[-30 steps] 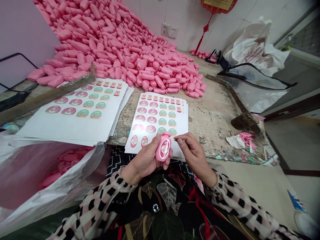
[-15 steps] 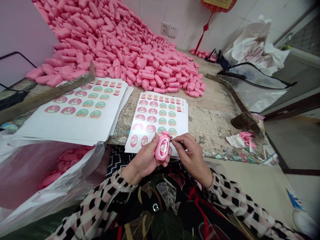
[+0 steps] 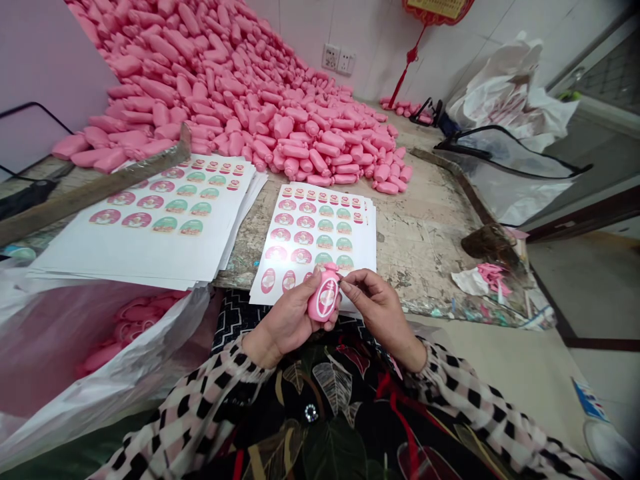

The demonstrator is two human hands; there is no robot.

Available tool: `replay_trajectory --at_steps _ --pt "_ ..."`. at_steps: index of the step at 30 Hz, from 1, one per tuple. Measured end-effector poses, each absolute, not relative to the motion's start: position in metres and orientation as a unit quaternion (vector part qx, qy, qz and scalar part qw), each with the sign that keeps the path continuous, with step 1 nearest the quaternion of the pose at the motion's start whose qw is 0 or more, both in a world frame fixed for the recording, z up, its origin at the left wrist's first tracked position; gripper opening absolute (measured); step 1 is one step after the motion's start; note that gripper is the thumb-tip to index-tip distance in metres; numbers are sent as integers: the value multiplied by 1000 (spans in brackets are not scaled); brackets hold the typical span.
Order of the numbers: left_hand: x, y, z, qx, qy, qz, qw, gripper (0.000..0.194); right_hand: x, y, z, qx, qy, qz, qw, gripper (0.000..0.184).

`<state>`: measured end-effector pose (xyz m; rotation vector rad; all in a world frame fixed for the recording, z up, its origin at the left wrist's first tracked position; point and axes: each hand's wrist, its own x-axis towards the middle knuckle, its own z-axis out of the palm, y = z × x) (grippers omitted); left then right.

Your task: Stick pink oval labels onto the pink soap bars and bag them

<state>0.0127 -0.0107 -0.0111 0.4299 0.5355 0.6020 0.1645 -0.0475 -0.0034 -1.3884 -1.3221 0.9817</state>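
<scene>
My left hand (image 3: 293, 311) is wrapped round a small pink toy bottle (image 3: 325, 308), holding it upright over the table's front edge. An oval pink-and-white sticker (image 3: 328, 297) lies on the bottle's front, facing me. Close by on the right, my right hand (image 3: 381, 308) is closed in a pinch, fingertips at the bottle's side near its neck. A small dark tip shows at those fingers, too small to name. Just behind the bottle lies a sheet of stickers (image 3: 310, 230) in pink, green and red; both hands partly cover its lower edge.
A large heap of pink bottles (image 3: 240, 100) fills the table's back. To the left are a second stack of sticker sheets (image 3: 125, 250), a wooden strip (image 3: 95, 187) across it, and an open plastic bag (image 3: 165, 347) holding pink pieces. A wooden bar (image 3: 465, 187) edges the right side.
The bottle and my left hand have shifted very slightly left. My right hand has edged left and down a little, its fingers drawn closer together beside the bottle.
</scene>
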Motion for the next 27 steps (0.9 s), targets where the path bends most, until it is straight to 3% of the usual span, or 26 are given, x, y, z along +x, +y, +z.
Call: replay_trajectory --at_steps 7,13,15,21,27 --pt "11 -11 -12 166 281 271 906 31 167 -50 3 -573 -680 198 414 9" --pt "12 -12 -10 144 250 259 922 32 176 -54 -10 -525 -772 -57 354 18" --pt "13 -12 -9 138 244 257 925 32 177 -54 -12 -513 -774 -87 360 19" --pt "13 -11 -10 144 249 269 919 31 173 -49 -3 -579 -682 124 429 8" --pt "14 -11 -10 146 256 277 915 29 171 -48 -7 -584 -598 282 472 9"
